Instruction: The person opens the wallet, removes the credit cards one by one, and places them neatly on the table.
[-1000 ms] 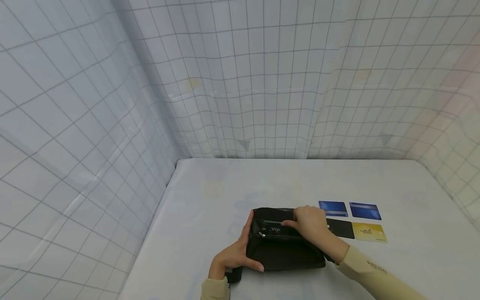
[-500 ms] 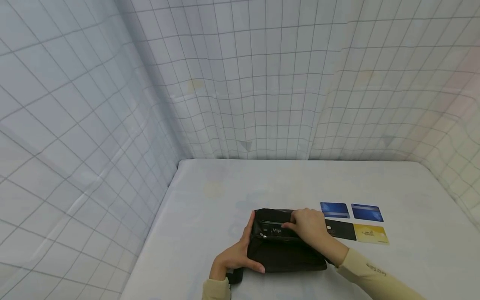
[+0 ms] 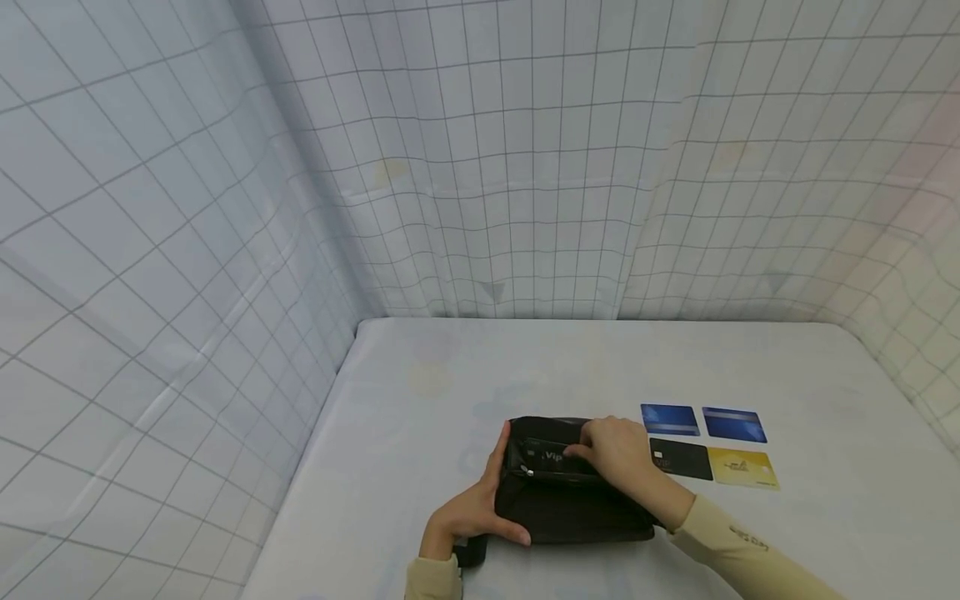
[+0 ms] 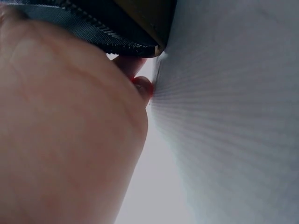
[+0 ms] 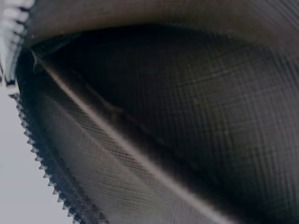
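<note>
A black zip wallet [image 3: 577,517] lies unzipped on the white table, with a zipper pull at its left side. My left hand [image 3: 468,510] holds its left end, thumb along the lower front edge and fingers along the side. In the left wrist view the left hand [image 4: 65,121] lies against the wallet's corner [image 4: 135,18]. A black card marked "Vip" [image 3: 542,455] sits at the wallet's opening. My right hand [image 3: 621,450] pinches it, thumb on its face; the other fingers are mostly hidden. Zipper teeth [image 5: 42,163] and dark lining [image 5: 196,107] fill the right wrist view.
To the wallet's right lie two blue cards [image 3: 670,420] [image 3: 735,425], a black card [image 3: 682,460] and a yellow card [image 3: 742,468]. A black strap or band [image 3: 471,552] shows by my left wrist. Gridded white curtains [image 3: 495,167] surround the table.
The Vip card has tilted slightly at the wallet's opening under my right hand. My left hand keeps its hold on the wallet. The view has shifted slightly.
</note>
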The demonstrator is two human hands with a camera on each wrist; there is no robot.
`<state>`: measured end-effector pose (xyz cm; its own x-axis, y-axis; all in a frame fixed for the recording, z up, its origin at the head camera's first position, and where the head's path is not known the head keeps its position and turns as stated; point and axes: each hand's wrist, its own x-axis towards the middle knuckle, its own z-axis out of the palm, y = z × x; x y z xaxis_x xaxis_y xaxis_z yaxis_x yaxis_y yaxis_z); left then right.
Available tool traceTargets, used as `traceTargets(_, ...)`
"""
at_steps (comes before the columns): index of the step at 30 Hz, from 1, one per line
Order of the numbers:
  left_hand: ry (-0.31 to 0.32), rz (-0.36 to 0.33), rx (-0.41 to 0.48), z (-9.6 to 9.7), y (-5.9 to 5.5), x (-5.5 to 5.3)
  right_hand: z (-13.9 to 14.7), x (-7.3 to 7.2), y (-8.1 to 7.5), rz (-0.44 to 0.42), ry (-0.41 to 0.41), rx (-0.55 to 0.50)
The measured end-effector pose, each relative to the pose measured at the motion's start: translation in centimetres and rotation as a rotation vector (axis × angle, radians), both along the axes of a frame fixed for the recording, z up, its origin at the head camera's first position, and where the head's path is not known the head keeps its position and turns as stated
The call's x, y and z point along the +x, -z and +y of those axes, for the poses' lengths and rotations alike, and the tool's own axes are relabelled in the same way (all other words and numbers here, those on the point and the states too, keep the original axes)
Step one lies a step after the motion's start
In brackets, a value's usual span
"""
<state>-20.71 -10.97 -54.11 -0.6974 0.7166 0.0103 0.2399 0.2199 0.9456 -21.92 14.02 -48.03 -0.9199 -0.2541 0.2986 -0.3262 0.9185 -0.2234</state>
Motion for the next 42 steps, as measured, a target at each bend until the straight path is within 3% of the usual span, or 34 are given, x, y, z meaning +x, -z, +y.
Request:
traceTargets(35,-0.014,-0.017,0.029,-0.06,0.16,-0.20,0.18,0.28,-0.27,0.004,0.021,-0.035)
traceTargets(42,-0.018,-0.023,0.024,-0.04,0.05,-0.19,0.40,0.26,-0.35,0.027,0.024,-0.094)
